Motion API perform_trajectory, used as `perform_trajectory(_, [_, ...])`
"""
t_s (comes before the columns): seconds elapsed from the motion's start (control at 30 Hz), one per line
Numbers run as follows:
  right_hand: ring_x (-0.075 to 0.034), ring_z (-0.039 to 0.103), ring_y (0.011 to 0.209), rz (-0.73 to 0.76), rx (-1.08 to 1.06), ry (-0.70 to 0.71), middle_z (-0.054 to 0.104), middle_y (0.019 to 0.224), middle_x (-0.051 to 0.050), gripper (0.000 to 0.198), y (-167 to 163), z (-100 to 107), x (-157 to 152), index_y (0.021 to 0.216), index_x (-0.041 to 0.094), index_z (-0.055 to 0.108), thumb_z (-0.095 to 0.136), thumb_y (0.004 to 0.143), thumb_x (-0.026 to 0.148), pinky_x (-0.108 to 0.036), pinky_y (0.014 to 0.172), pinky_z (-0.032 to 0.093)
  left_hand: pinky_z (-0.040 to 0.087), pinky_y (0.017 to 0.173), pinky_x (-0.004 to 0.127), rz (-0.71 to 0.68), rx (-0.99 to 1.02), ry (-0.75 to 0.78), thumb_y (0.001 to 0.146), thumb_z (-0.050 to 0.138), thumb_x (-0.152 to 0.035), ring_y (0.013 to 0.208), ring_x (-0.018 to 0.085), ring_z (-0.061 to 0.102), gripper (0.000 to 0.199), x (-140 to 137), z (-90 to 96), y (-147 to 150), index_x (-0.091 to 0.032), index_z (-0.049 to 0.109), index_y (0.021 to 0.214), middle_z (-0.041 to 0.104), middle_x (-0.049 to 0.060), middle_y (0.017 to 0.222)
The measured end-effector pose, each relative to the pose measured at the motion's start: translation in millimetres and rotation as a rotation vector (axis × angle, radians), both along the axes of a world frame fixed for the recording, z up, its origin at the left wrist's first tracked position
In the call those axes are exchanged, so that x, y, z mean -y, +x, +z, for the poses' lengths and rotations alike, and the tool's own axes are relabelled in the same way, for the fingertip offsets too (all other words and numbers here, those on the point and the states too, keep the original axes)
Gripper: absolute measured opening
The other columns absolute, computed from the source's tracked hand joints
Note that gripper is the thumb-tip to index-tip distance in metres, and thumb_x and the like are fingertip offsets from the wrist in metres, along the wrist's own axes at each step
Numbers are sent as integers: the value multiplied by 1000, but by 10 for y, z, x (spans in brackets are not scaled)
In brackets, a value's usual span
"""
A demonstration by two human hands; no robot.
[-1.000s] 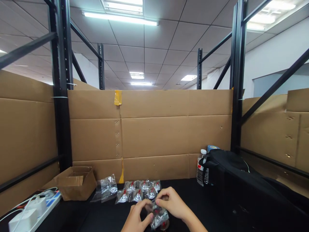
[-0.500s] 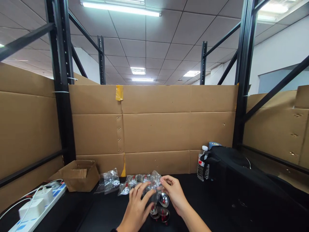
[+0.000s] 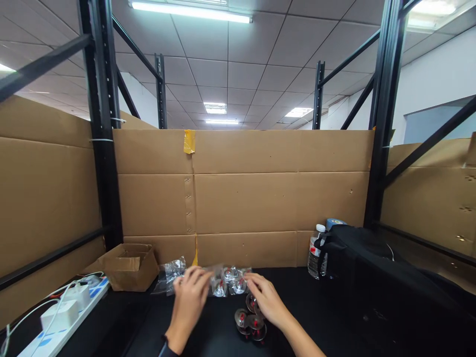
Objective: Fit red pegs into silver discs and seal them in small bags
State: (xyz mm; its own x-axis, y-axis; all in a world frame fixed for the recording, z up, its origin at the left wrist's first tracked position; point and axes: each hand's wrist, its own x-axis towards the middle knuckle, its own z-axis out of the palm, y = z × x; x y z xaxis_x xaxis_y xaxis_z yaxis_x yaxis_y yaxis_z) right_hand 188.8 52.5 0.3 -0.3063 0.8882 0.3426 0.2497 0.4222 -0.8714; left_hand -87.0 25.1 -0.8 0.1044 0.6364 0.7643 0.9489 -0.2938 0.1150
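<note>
My left hand [image 3: 191, 297] is blurred by motion, its fingers bent together around what looks like a clear plastic bag [image 3: 216, 270], itself smeared. My right hand [image 3: 270, 300] reaches in from the right, fingers loosely bent and apart, with nothing visible in them. Its fingertips are close to several silvery round pieces with red centres in clear wrapping [image 3: 237, 285]. Below the right hand lies a small cluster of unwrapped, round, shiny pieces with red parts [image 3: 255, 322]; the hand partly covers the upper one. Crumpled clear bags [image 3: 174, 270] lie left of my left hand.
At the left stand an open cardboard box [image 3: 131, 270] and a white power strip [image 3: 76, 317] with plugs and cables. A water bottle [image 3: 317, 253] and a large black bag [image 3: 368, 282] occupy the right. A cardboard wall [image 3: 245, 203] closes off the back.
My left hand has moved left, away from the right hand, which stays near the same spot. The shiny piece between the hands now rests with the unwrapped cluster. The view has shifted slightly.
</note>
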Motion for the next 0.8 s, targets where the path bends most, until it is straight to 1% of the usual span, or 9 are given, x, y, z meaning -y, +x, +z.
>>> perform_trajectory(0.07, [-31,45,139,35,316,144,56,146,-9,50,22,-23,-15,126,31,68,42,97,62,-49,112,30,31,94,48,270,103,0,96,50,-22,120,32,50,30,-76,-25,-327,-30,76,110,70,8,115])
perform_trajectory(0.13, [-30,41,142,72,519,166,50,152,-5,45,10,-47,-36,133,37,63,38,100,56,-52,112,26,29,96,50,443,120,-14,98,44,-23,125,32,45,34,-124,-100,-613,-28,75,113,67,10,122])
perform_trajectory(0.23, [-30,47,136,67,634,185,55,148,-5,44,-34,-67,-79,129,36,65,34,102,52,-50,107,29,31,94,48,502,72,-141,97,42,-23,129,33,42,36,-163,-253,-817,-26,75,110,66,11,126])
perform_trajectory(0.4, [-28,57,116,-143,712,226,67,126,-5,43,81,-53,-164,116,35,69,30,104,47,-46,96,33,34,94,51,439,58,-354,95,45,-35,126,34,44,40,-200,-333,-642,-23,66,127,62,14,133])
perform_trajectory(0.5, [-28,58,113,-278,777,178,66,122,-7,34,311,-80,-241,113,31,69,38,101,42,-44,93,33,36,98,54,323,102,-353,95,47,-38,128,34,43,45,-189,-277,-487,-24,59,135,54,14,142])
perform_trajectory(0.57, [-28,59,113,-365,813,128,65,121,-8,25,486,-127,-307,114,29,66,53,94,33,-41,91,34,38,99,52,153,131,-314,96,46,-39,127,31,46,41,-163,-224,-394,-26,61,132,54,12,141])
perform_trajectory(0.63, [-26,61,110,-468,811,98,64,119,-8,26,639,-184,-380,109,25,65,62,84,22,-36,87,36,41,101,49,-39,168,-262,97,46,-38,123,29,50,36,-118,-163,-284,-28,65,125,56,10,135])
perform_trajectory(0.73, [-21,64,94,-558,656,85,67,101,-7,18,769,-236,-473,92,21,63,60,78,9,-30,77,38,42,104,46,-272,233,-221,99,43,-35,121,27,53,32,-12,-70,-48,-25,69,114,60,10,125])
perform_trajectory(0.8, [-19,63,81,-534,448,88,66,86,-5,12,767,-211,-490,82,20,60,61,75,10,-28,73,41,43,105,46,-383,268,-254,101,41,-35,121,27,55,33,78,-31,150,-25,69,112,62,11,121])
